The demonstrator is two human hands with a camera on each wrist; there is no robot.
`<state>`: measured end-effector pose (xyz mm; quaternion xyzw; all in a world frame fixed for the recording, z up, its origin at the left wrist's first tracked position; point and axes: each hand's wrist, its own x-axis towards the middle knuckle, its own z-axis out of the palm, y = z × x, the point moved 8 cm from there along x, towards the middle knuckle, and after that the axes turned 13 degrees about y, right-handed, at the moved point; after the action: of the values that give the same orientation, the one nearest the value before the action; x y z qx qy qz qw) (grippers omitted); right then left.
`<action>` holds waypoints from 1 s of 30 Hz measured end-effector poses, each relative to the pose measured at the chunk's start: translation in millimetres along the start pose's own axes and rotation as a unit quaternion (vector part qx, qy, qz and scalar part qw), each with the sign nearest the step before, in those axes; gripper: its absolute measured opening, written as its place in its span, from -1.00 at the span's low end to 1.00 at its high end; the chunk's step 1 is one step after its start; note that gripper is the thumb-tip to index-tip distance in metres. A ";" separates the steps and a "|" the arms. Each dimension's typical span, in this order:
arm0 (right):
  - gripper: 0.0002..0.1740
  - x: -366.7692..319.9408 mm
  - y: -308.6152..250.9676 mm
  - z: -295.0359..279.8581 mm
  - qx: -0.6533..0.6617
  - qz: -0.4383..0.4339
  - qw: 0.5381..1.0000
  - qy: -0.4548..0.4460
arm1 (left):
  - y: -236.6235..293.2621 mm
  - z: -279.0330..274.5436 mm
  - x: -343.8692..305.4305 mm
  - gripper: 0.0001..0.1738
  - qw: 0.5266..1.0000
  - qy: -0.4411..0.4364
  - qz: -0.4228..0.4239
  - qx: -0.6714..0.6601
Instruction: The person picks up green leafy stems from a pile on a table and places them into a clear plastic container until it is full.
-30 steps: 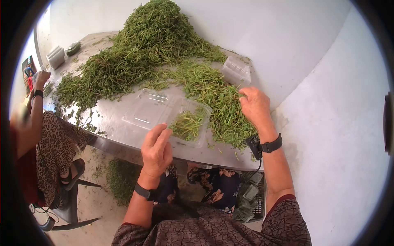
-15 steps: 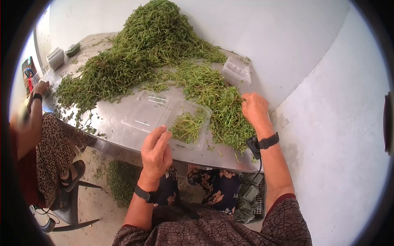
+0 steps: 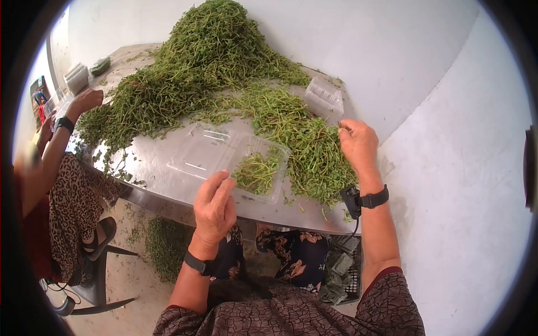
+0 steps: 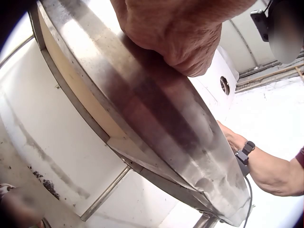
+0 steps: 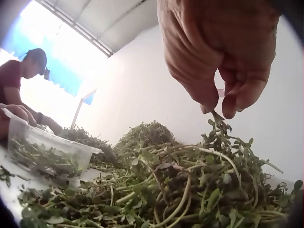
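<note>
While the left hand (image 3: 214, 204) stays flat against the container (image 3: 193, 154), right fingers (image 5: 204, 92) now pinch a sprig (image 5: 219, 127).

White walls (image 3: 426, 67) meet in a corner — steel table (image 3: 148, 168), chair (image 3: 92, 288) (left), littered floor (image 3: 134, 313).

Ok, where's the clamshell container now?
Head view, centre: the clamshell container lies open on the steel table, left hand at its front rim, greens pile on its right.

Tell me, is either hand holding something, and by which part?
The right hand pinches a green sprig by its top end. The left hand holds nothing; its straight fingers rest at the clear container.
</note>
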<state>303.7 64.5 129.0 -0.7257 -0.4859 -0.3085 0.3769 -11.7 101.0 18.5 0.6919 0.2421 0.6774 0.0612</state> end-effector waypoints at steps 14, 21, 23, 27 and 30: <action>-0.92 0.8 -42.3 -10.7 0.292 0.130 0.947 -0.017 | -0.4 0.2 0.3 -0.57 1.000 0.002 -0.008 0.001; -0.89 -8.0 -69.6 -4.3 0.374 0.160 0.910 -0.080 | -1.2 -0.5 -0.3 -0.57 1.000 -0.001 -0.014 -0.003; -0.88 -10.9 -83.4 -7.7 0.391 0.183 0.897 -0.098 | 1.4 -0.9 1.8 -0.57 1.000 0.000 -0.004 0.000; -0.87 -24.5 -105.6 1.7 0.449 0.220 0.851 -0.157 | 1.8 -0.6 2.8 -0.59 1.000 -0.001 -0.008 -0.002; -0.87 -44.5 -107.5 19.0 0.447 0.233 0.833 -0.230 | 1.6 -0.4 3.4 -0.59 1.000 -0.004 -0.003 0.004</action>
<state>189.4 85.7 109.4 -0.6200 -0.4602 0.2152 0.5979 -11.7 100.9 22.3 0.6942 0.2471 0.6733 0.0616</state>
